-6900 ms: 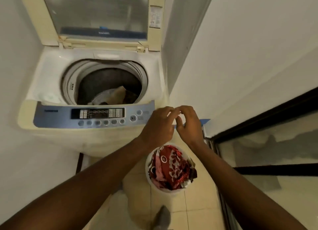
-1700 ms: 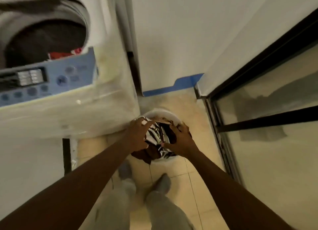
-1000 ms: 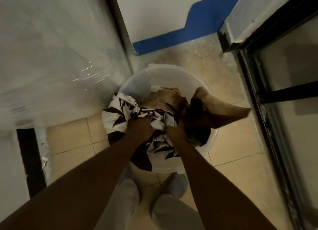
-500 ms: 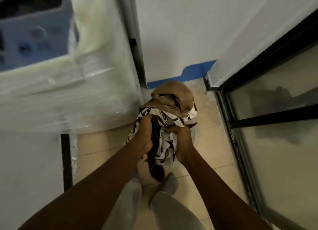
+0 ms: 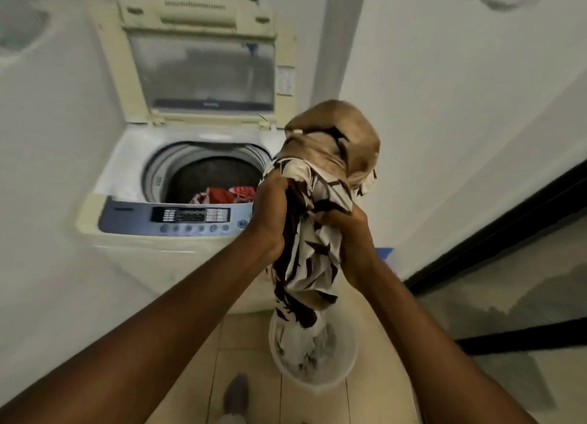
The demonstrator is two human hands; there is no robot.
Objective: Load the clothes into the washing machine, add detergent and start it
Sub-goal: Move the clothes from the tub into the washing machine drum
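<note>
Both hands' grip around bundled clothes (image 5: 317, 201)

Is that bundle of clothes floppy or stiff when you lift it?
Probably floppy: the bundle of clothes sags below both hands, its tail dangling over the bucket. Likely light, since it is held up high. Loose ends might snag.

white walls (image 5: 444, 106), beige floor tiles (image 5: 247, 344), a black-framed glass door (image 5: 524, 296) at right, dim light.

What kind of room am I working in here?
Most likely a small home laundry corner: a top-loading washing machine stands open against the wall, a white bucket of clothes sits on the tiled floor, and a glass door is at the right.
</note>
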